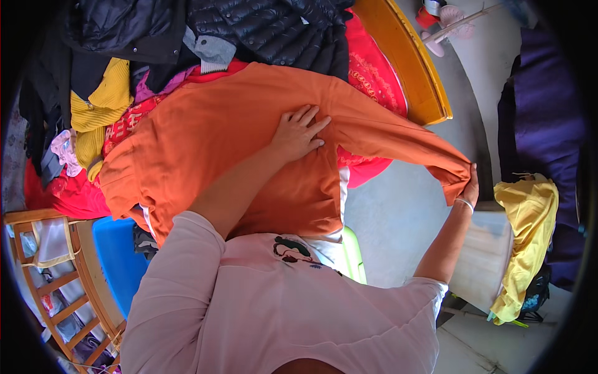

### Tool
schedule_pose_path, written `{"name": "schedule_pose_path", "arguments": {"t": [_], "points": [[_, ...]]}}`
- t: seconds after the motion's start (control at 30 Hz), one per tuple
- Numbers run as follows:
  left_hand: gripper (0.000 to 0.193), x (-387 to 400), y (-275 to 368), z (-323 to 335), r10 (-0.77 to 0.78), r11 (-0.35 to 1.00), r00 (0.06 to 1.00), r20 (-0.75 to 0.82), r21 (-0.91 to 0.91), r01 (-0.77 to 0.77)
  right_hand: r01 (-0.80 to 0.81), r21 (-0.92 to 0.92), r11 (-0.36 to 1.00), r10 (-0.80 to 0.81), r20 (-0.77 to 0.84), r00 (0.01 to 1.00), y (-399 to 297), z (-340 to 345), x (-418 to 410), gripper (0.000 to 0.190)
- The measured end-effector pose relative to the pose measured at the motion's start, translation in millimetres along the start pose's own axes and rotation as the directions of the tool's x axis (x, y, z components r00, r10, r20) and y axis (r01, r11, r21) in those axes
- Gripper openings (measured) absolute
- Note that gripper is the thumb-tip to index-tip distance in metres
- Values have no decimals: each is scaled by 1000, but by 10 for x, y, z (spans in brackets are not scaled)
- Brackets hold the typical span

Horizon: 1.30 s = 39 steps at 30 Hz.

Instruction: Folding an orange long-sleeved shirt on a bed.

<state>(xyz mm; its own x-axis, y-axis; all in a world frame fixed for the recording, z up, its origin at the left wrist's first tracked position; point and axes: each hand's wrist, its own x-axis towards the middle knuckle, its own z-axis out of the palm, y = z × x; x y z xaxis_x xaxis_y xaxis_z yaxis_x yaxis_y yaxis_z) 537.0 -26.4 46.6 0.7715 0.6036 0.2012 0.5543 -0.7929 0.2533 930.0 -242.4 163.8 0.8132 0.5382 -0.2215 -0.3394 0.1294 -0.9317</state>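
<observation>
An orange long-sleeved top [210,140] lies spread out before me over red bedding. My left hand [299,135] rests flat on its body near the right armhole, fingers apart and holding nothing. Out to the right, my right hand [471,187] grips the cuff end of the orange sleeve [397,133], which stretches past the bed's edge above the floor. The fabric bunches at the cuff, and part of that hand's grip is hidden. White cloth [344,187] shows under the top's lower right edge.
Dark jackets [271,32] and a yellow ribbed garment [103,103] are heaped on the red bedding [371,70]. A wooden bed board [411,56] borders the far right. A blue plastic container [119,262] and wooden rack [60,283] stand left. Yellow cloth [528,233] hangs at right.
</observation>
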Motion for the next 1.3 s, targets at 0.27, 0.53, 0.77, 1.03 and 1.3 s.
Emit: {"name": "schedule_pose_path", "arguments": {"t": [0.27,0.53,0.77,1.03,1.3], "points": [[67,-4,7,63,-19,1000,999,-33,-9,19,-9,133,991,-2,85,996,-284,331,-150,44],[73,0,-7,61,-97,994,994,-43,-56,94,36,128,991,-50,103,993,-408,358,-205,41],[77,2,-7,24,-117,993,992,48,-23,118,169,-44,985,-173,-125,977,-380,116,141,38],[77,-5,25,-34,-146,988,983,113,-34,151,164,-282,945,-244,-278,929,-284,57,267,41],[75,-50,-6,50,-136,990,991,-17,-50,135,-33,-97,995,37,48,998,-609,351,-261,35]]}}
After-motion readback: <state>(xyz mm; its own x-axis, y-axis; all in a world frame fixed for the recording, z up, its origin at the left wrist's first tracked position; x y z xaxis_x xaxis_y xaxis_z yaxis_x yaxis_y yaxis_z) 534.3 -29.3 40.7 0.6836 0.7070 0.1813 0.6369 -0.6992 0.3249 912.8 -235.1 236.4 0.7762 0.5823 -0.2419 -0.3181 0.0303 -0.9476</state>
